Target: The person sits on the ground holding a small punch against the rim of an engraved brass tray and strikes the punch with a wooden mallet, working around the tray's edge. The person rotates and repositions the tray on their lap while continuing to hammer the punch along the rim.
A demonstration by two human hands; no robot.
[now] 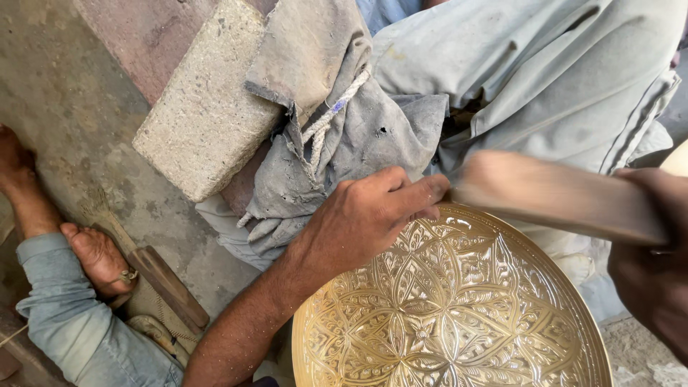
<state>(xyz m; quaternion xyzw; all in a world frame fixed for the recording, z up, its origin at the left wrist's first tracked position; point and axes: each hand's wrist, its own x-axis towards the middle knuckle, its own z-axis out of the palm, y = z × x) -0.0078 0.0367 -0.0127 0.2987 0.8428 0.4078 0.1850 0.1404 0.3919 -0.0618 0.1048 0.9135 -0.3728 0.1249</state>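
Hands at an engraved brass plate

The left hand (pixel 373 215) pinches, fingers narrow, the plate (pixel 451 308) rim at twelve o'clock; the right hand (pixel 656 265), at three o'clock, grips a blurred wooden mallet (pixel 552 193) above the rim.

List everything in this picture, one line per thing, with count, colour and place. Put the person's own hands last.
Engraved tray: one, brass-gold with floral pattern, bottom centre-right.
Wooden tool: one, brown, blurred, over the tray's upper rim.
Block: one, pale grey, rough, upper left.
Cloth: one bundle, dusty grey, top centre, partly over the block.
Cord: one, whitish, on the cloth.
Trousers: grey, upper right.
Floor: grey-brown concrete, left.
Another person's foot: one, with denim leg, lower left.
Wooden piece: one, dark brown, beside that foot.
Left hand: fingers at the tray's upper rim.
Right hand: right edge, gripping the wooden tool.
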